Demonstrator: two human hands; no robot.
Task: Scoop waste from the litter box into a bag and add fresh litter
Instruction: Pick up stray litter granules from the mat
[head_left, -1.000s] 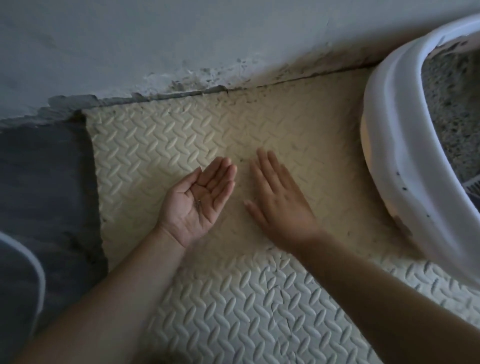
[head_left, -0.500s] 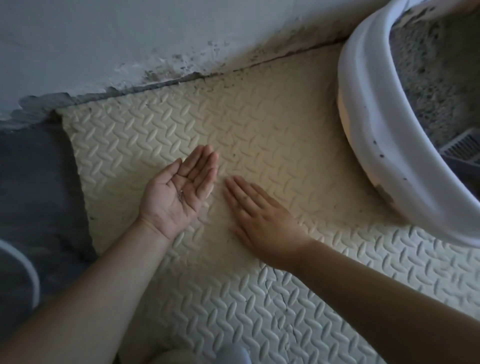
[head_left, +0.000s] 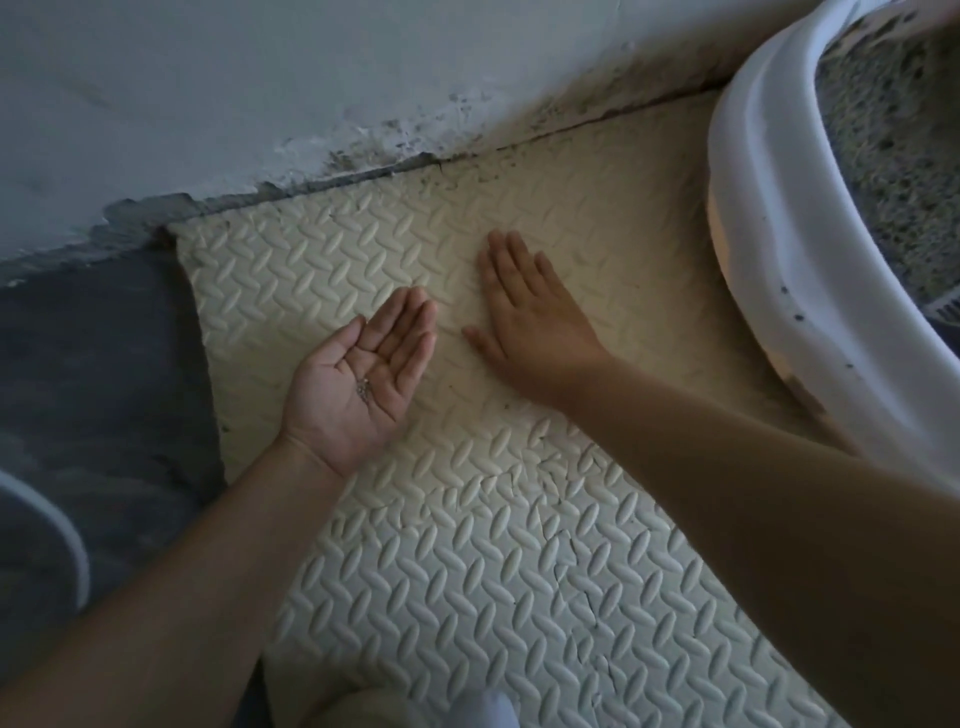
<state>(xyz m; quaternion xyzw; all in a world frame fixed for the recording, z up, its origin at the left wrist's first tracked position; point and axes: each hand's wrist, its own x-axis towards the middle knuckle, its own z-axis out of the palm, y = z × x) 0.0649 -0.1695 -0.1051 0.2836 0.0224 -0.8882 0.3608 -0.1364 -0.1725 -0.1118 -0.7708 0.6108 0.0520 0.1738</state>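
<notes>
- Head view: white litter box (head_left: 769, 171) at the upper right, cut off by the frame edge; its curved rim faces the hands, dark specks on the outer wall; it stands on the mat
- Speckled grey litter (head_left: 893, 156) fills the part of the box in view; a slotted grey piece (head_left: 943, 306) shows at the right edge, too cropped to identify
- Left hand (head_left: 343, 415) palm up, slightly cupped, fingers together and relaxed; not gripping; a few small grey grains (head_left: 362, 388) lie loose in the palm
- Right hand (head_left: 535, 322) palm down, flat on the mat, fingers straight and slightly spread, thumb out toward the left hand; holds nothing; just beside the left hand, apart from it; near the box without touching it
- Cream foam mat (head_left: 467, 571) with raised tread pattern under both hands; dark grit scattered along its far edge
- Pale wall (head_left: 260, 78) behind the mat; paint chipped and dark-stained along the base
- Dark grey floor (head_left: 104, 338) left of the mat; a white curved edge (head_left: 78, 561) at lower left, unidentified
</notes>
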